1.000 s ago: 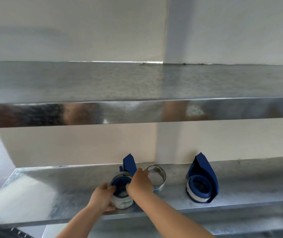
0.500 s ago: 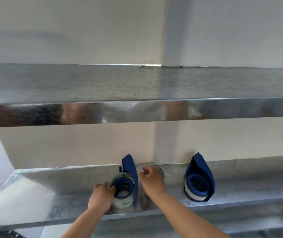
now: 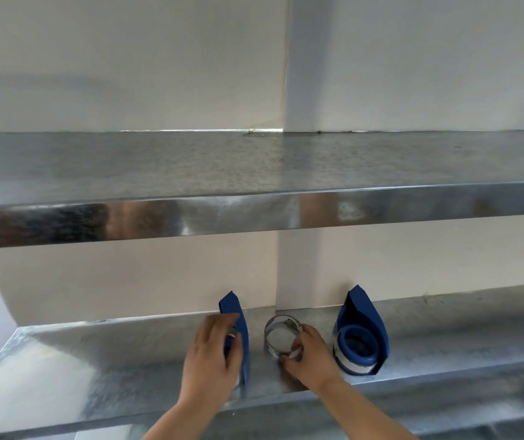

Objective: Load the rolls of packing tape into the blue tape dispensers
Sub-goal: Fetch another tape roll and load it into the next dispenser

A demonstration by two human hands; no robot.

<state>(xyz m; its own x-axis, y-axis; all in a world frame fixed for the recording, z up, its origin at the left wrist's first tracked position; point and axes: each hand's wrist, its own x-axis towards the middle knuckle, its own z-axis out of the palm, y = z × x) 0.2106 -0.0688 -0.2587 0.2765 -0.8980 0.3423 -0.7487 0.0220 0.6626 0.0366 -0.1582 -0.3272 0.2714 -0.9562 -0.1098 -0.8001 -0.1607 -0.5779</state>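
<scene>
On the lower steel shelf point(image 3: 95, 354), the left hand point(image 3: 211, 354) curls over a blue tape dispenser point(image 3: 238, 331); at its 3 o'clock, the right hand point(image 3: 310, 354) grips a clear tape roll point(image 3: 278, 325), beside a loaded second dispenser point(image 3: 362, 331).

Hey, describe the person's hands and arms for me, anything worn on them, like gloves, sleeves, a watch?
Both the left hand and the right hand are bare: no gloves, and no rings or watch that I can see. The forearms are uncovered as far as the frame shows, with no sleeve in view.
</scene>
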